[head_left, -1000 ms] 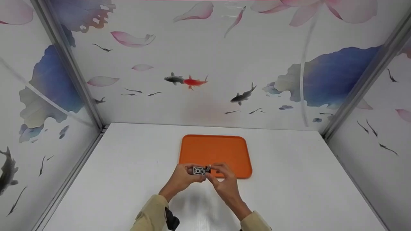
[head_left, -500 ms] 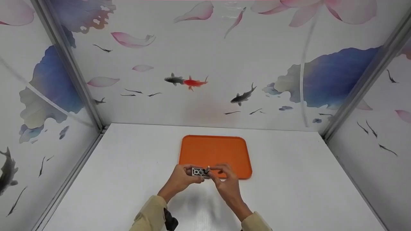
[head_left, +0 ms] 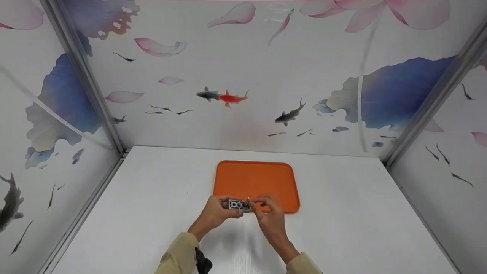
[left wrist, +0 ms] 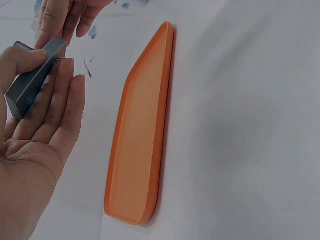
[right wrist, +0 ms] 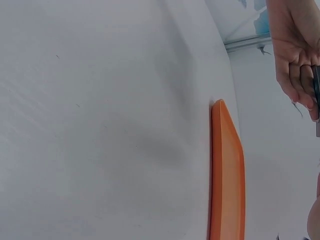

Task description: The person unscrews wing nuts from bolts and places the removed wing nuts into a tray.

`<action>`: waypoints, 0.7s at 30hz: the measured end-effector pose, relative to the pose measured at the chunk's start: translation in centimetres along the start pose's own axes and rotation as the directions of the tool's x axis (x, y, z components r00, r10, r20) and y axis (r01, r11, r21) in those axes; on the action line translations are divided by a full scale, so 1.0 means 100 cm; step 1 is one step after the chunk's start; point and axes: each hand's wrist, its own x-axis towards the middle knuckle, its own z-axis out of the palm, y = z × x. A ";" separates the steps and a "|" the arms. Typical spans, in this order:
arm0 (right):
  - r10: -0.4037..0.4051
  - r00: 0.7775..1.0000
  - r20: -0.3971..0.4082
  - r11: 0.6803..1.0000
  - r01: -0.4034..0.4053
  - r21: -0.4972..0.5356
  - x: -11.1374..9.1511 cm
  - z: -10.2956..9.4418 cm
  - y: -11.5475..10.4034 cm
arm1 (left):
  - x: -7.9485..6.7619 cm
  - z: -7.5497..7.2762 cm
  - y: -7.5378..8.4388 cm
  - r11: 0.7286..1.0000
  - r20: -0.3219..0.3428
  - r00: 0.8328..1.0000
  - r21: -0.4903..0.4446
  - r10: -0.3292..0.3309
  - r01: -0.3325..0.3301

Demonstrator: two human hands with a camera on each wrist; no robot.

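Observation:
My left hand [head_left: 217,209] grips a grey rectangular block [head_left: 237,204], whose face with ring-shaped openings is turned up in the head view. In the left wrist view the thumb lies across the block [left wrist: 36,75] and the fingers support it from beneath. My right hand [head_left: 270,217] pinches a small dark piece [head_left: 247,201] with a pale tip at the block's right end; fingertips hide part of it. Both hands are raised over the near edge of an orange tray [head_left: 255,175]. At the right wrist view's edge, only part of the right hand [right wrist: 314,220] shows.
The tray lies on a white table [head_left: 163,182]. Walls printed with fish and petals enclose the table at the back [head_left: 243,125] and both sides, with metal posts [head_left: 87,83] at the corners. A black item [head_left: 203,262] is near the left sleeve.
The right fingertips and the small piece have come over the block's right end, overlapping its face. The block has shifted very slightly; the left hand keeps its grip.

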 end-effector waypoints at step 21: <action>0.030 0.993 0.116 0.999 -0.028 -0.016 -0.003 -0.001 -0.003 | 0.003 0.001 -0.004 1.000 0.025 0.999 -0.013 0.020 -0.020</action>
